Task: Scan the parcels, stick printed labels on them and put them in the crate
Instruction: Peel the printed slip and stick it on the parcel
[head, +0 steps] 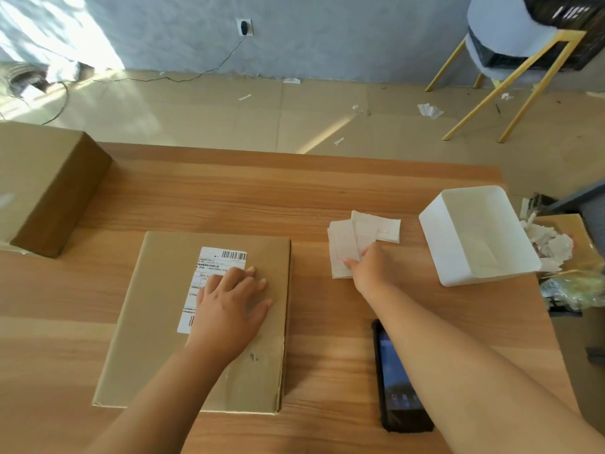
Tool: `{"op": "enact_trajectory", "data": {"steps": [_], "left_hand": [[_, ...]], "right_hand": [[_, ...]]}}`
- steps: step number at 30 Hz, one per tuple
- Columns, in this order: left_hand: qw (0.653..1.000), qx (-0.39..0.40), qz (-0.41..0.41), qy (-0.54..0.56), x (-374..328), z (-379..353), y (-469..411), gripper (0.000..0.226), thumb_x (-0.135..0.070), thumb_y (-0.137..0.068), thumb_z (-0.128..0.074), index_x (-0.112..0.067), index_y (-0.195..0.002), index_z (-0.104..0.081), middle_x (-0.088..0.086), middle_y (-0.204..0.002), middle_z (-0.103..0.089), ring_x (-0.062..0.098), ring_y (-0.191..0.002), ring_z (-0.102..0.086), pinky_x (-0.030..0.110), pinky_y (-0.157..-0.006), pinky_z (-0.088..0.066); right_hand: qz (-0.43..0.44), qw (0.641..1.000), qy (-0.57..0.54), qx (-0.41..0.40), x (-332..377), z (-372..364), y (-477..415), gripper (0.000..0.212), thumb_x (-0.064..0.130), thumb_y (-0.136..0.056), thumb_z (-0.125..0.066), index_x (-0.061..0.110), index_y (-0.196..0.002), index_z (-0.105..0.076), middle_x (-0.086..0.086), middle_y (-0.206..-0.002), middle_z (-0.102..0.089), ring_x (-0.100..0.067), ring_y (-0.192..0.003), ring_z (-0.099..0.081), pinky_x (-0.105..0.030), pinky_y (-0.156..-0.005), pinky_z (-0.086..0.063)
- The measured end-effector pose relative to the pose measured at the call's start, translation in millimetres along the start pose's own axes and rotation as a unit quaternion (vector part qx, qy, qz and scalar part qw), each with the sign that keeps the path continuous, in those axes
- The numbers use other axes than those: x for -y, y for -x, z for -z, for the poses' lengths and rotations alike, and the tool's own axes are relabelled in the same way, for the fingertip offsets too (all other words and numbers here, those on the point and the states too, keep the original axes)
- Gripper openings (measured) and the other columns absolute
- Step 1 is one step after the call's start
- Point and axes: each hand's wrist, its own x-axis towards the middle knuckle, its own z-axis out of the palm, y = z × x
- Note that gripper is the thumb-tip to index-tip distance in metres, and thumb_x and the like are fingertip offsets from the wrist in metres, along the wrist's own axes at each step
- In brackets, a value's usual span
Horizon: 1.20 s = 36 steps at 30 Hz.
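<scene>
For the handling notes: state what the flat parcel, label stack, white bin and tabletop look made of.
The flat parcel: brown cardboard, matte; folded edges and a scuff.
The label stack: thin white paper, matte; sheets overlap loosely.
The white bin: probably plastic, smooth; thin walls, rounded corners.
The tabletop: wood grain, low sheen; laminate or solid wood, cannot tell.

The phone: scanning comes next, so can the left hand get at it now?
Probably yes: the left hand lies flat on the parcel, holding nothing, and bare table separates parcel and phone; the right forearm only crosses its far end.
</scene>
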Motion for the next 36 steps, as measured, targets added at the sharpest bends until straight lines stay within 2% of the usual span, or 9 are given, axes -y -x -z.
{"op": "enact_trajectory", "data": {"steps": [5,10,13,16,21,24,30,34,36], "left_hand": [[1.0,0.017,0.007,0.001,-2,-1,0,0.047,-0.056,-0.076,-0.043,-0.026,-0.101,-0.069,-0.006,-0.109,-0.06,0.029,-0.095,-0.055,0.044,-0.084,-0.043],[1.0,0.02,0.008,-0.007,-3,0,2,0.047,-0.055,-0.077,-0.043,-0.025,-0.102,-0.068,-0.005,-0.11,-0.059,0.03,-0.095,-0.054,0.045,-0.083,-0.044],[1.0,0.026,0.009,-0.003,-4,2,3,0.051,-0.057,-0.075,-0.041,-0.025,-0.104,-0.068,-0.006,-0.112,-0.059,0.029,-0.098,-0.053,0.044,-0.086,-0.042],[0.998,0.041,0.013,0.036,-3,7,2,0.057,-0.061,-0.071,-0.042,-0.026,-0.108,-0.068,-0.008,-0.118,-0.058,0.027,-0.106,-0.05,0.043,-0.094,-0.04],[0.984,0.026,0.041,0.171,-8,31,4,0.034,-0.038,-0.084,-0.066,-0.022,-0.114,-0.062,-0.012,-0.116,-0.055,0.013,-0.113,-0.048,0.023,-0.092,-0.035],[0.966,0.03,0.066,0.249,-12,45,9,0.034,-0.036,-0.086,-0.063,-0.026,-0.118,-0.058,-0.017,-0.113,-0.051,0.005,-0.107,-0.05,0.019,-0.086,-0.039],[0.929,0.102,0.097,0.341,-8,66,18,0.028,-0.025,-0.089,-0.061,-0.031,-0.116,-0.058,-0.016,-0.103,-0.061,0.007,-0.087,-0.06,0.015,-0.072,-0.044],[0.941,0.108,0.087,0.31,2,73,30,0.019,-0.012,-0.086,-0.06,-0.03,-0.088,-0.066,-0.01,-0.078,-0.061,0.006,-0.067,-0.055,0.013,-0.058,-0.04],[0.93,0.098,0.109,0.335,7,75,35,0.019,-0.008,-0.083,-0.061,-0.025,-0.081,-0.066,-0.001,-0.075,-0.064,0.01,-0.066,-0.056,0.022,-0.063,-0.045]], "right_hand": [[-0.001,0.999,-0.034,0.009,-1,3,-4,0.017,0.022,-0.089,-0.067,0.012,-0.09,-0.053,-0.006,-0.094,-0.062,-0.021,-0.081,-0.056,-0.034,-0.069,-0.047],[0.005,0.998,-0.066,0.004,-5,11,1,0.012,0.02,-0.093,-0.06,0.012,-0.101,-0.055,-0.004,-0.097,-0.061,-0.022,-0.088,-0.059,-0.031,-0.068,-0.047],[0.035,0.989,-0.143,-0.012,-4,18,11,0.004,0.018,-0.095,-0.054,0.015,-0.095,-0.056,-0.003,-0.098,-0.063,-0.019,-0.085,-0.06,-0.027,-0.06,-0.047],[0.043,0.964,-0.26,0.026,-1,27,30,0.01,0.014,-0.094,-0.053,0.016,-0.086,-0.057,-0.004,-0.1,-0.065,-0.019,-0.084,-0.065,-0.035,-0.067,-0.056],[0.092,0.948,-0.281,0.12,4,43,72,0.01,0.005,-0.091,-0.054,0.004,-0.09,-0.064,-0.008,-0.088,-0.067,-0.018,-0.064,-0.06,-0.028,-0.053,-0.048],[0.128,0.94,-0.257,0.184,6,50,96,0.011,0.008,-0.091,-0.057,0.007,-0.092,-0.068,-0.011,-0.088,-0.068,-0.014,-0.056,-0.057,-0.027,-0.055,-0.049],[0.218,0.93,-0.105,0.275,21,55,148,0.01,0.024,-0.093,-0.06,0.027,-0.099,-0.067,-0.004,-0.095,-0.07,-0.009,-0.07,-0.064,-0.033,-0.081,-0.052],[0.229,0.936,-0.128,0.234,30,46,167,0.016,0.022,-0.092,-0.062,0.025,-0.107,-0.063,-0.003,-0.096,-0.068,-0.018,-0.076,-0.065,-0.029,-0.075,-0.053],[0.212,0.945,-0.18,0.174,32,37,173,0.022,0.02,-0.091,-0.063,0.022,-0.113,-0.058,-0.002,-0.09,-0.065,-0.019,-0.074,-0.064,-0.029,-0.074,-0.053]]}}
